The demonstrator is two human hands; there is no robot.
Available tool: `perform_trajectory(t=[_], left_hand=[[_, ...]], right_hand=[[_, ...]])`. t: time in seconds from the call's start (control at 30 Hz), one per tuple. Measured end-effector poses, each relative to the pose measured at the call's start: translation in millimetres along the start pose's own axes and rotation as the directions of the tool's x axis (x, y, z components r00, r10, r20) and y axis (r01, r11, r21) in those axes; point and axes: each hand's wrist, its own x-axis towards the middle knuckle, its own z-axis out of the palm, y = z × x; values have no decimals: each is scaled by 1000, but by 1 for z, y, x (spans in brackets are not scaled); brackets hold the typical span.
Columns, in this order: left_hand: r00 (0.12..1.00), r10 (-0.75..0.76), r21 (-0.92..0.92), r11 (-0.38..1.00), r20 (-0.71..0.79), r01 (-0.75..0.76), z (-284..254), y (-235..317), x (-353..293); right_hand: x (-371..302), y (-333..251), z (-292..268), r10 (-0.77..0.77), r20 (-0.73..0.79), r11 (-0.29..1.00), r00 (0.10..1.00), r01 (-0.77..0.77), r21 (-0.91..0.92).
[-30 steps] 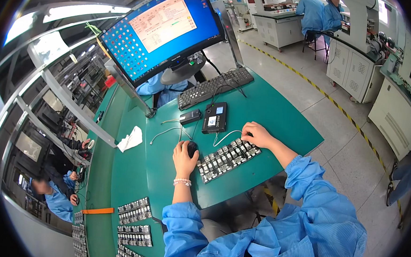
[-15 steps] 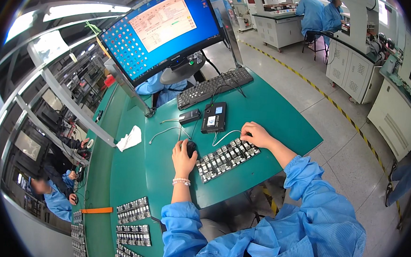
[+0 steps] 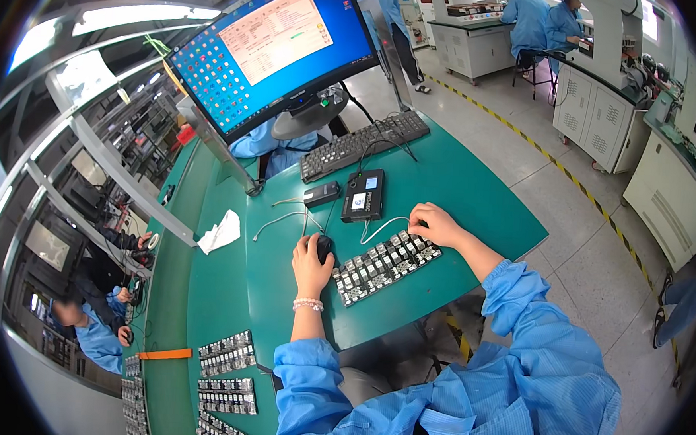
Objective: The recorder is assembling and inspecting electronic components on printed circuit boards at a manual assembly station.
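My left hand [image 3: 310,268] curls over a black computer mouse [image 3: 326,249] on the green table. At the far right end of a row of small circuit-board modules [image 3: 383,271], my right hand [image 3: 436,225] pinches the end of a white cable [image 3: 379,232]. Its fingers hide the cable's tip, so I cannot tell whether it is plugged into a module. From there the cable curves back to a black tester box [image 3: 363,195] with small lit screens. A smaller black device [image 3: 321,194] lies beside that box, with thin pale leads.
Behind the tester are a keyboard [image 3: 364,147] and a lit monitor [image 3: 274,53]. A white cloth [image 3: 220,232] and more module rows [image 3: 226,395] lie to the left, near an orange strip [image 3: 165,355]. A co-worker [image 3: 101,338] sits at far left; others work at back right.
My hands stay almost in place; the right hand has shifted only very slightly. In the background, a person beside the monitor has stepped further into view.
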Motion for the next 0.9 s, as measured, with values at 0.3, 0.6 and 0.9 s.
perform_trajectory(t=[0.3, 0.6, 0.9], left_hand=[[1000, 8, 7, 1000, -16, -8, 2, 1, 3], [1000, -26, -28, 999, 6, 26, 2, 0, 2], [999, -32, -7, 999, 6, 32, 0, 1, 0]], right_hand=[[3, 4, -2, -21, -8, 1000, 1000, 21, -1], [2, 4, -1, 8, 5, 1000, 1000, -8, 16], [1, 0, -1, 35, 15, 999, 999, -36, 23]])
